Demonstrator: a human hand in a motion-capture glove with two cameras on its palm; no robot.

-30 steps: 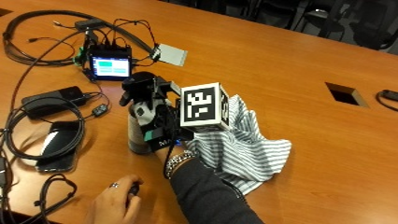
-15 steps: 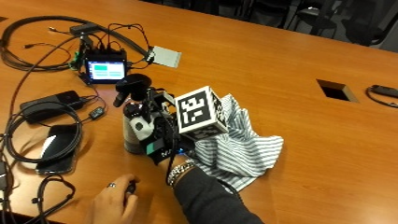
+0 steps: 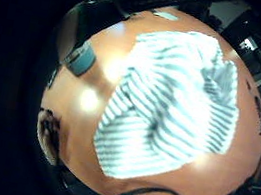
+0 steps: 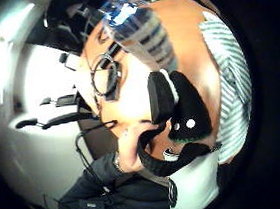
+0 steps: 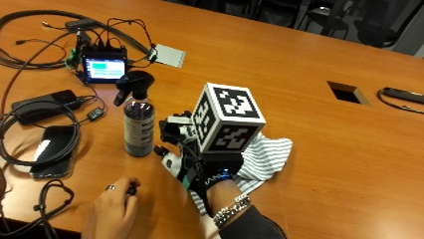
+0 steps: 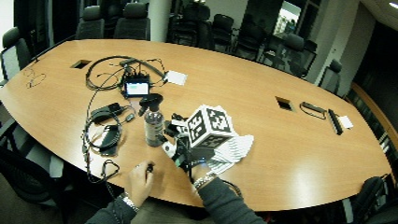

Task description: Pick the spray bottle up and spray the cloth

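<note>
- Standing upright on the table (image 5: 285, 64): bottle (image 5: 138, 127), black trigger head on top, dark body with a label band.
- Hovering just right of the bottle: gloved right hand (image 5: 189, 157), over the left edge of the cloth (image 5: 268, 157).
- Seen apart from the bottle in the outside view; a narrow gap of table shows between the two.
- Fingers: partly hidden under the hand's rig, apparently relaxed and closed round nothing; not touching the bottle as far as can be seen.
- Lying crumpled on the table to the right of the bottle: striped white and grey cloth, partly under the hand and wrist.
- Confirmed in the little finger side palm view: cloth (image 3: 175, 105) spread beneath the palm, filling most of the view.
- Confirmed in the thumb side palm view: bottle (image 4: 145, 38) beside the palm, cloth (image 4: 231, 90) at the other edge.
- Resting on the table near its front edge, left of the right forearm: bare left hand (image 5: 112, 211), fingers curled, a small dark item at the fingertips, not identifiable.
- Noted left of the bottle: headphones (image 5: 40, 144) lying over a dark flat device.
- Noted behind the bottle: small screen (image 5: 105, 68), lit, with cables (image 5: 40, 20) running off to the far left.
- Noted further right: rectangular cut-out (image 5: 348, 92) in the table top.
</note>
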